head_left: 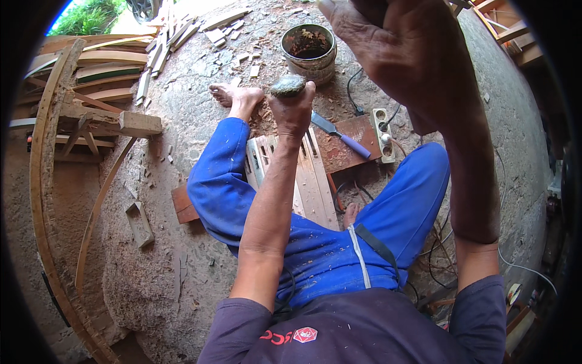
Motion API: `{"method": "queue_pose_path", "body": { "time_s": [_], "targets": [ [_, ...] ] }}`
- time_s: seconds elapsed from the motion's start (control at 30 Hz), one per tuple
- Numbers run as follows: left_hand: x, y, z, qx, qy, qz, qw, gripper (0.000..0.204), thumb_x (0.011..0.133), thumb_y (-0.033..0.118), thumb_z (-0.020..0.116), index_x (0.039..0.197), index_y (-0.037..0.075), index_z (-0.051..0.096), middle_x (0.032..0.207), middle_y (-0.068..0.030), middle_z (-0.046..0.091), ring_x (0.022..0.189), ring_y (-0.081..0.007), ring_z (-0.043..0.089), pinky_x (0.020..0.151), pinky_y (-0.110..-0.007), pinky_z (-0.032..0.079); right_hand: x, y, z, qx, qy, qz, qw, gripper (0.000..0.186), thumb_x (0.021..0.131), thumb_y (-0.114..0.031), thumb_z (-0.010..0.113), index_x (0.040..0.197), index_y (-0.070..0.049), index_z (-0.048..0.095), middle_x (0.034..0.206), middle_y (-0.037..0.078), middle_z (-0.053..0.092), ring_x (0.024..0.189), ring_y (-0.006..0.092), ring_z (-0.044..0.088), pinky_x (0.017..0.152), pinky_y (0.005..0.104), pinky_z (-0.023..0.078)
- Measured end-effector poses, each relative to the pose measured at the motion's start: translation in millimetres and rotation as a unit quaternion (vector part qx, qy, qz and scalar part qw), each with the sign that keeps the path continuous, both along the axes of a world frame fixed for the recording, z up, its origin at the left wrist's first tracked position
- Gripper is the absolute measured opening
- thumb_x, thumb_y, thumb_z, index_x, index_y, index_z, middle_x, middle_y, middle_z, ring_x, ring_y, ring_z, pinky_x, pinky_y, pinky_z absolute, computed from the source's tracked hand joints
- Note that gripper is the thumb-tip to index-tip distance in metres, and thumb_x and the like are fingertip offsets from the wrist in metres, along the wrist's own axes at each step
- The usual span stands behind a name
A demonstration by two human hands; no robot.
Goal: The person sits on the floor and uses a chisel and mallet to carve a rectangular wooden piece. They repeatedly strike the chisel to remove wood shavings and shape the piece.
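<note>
My left hand (292, 115) is closed around an upright tool or piece with a rounded, rough, dark grey-green top (288, 85); its lower part is hidden behind the hand and forearm. Below it, between my legs, lie several pale wooden boards (318, 188) with slots cut in them and chips on top. My right hand (394, 42) is raised high and close to the camera, fingers curled and partly cut off by the upper edge. What it grips cannot be made out. A chisel (339, 134) with a blue-purple handle rests on a reddish-brown wood block (357, 130).
A bucket (309, 51) stands ahead of my left hand. Beside the block lies a white power strip (383, 134) with plugs and cables. Offcuts (221, 27) and shavings litter the floor. Curved timbers (51, 151) stand at left, near a small wooden box (139, 223).
</note>
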State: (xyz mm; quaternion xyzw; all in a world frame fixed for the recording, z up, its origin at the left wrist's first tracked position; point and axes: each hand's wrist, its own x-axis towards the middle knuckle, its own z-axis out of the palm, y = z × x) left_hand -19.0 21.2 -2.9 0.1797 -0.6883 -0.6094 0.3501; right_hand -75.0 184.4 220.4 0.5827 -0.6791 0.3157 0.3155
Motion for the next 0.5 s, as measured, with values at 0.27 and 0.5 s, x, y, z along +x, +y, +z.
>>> {"method": "queue_pose_path", "body": {
  "time_s": [0.27,0.5],
  "targets": [
    [23.6,36.5,1.4,-0.025,0.154,-0.002,0.988,0.041,0.082,0.009,0.080,0.121,0.002,0.067,0.111,-0.0066,0.072,0.104,-0.0151,0.068,0.091,-0.032,0.054,12.8,24.2,-80.3,0.376,-0.231,-0.028,0.897,0.058,0.087,-0.006,0.061,0.142,-0.006,0.043,0.093,0.028,0.070,0.086,0.0426,0.072,0.077,0.0537,0.057],
    [-15.8,-10.8,-10.1,0.030,-0.010,0.029,0.999,0.015,0.085,0.013,0.074,0.083,-0.002,0.072,0.078,-0.0055,0.074,0.069,-0.0124,0.067,0.069,-0.032,0.052,-2.0,0.2,1.3,0.038,-0.111,0.021,0.993,0.038,0.088,-0.005,0.065,0.125,-0.003,0.056,0.087,0.021,0.071,0.074,0.0300,0.074,0.069,0.0423,0.060]
  ]
}}
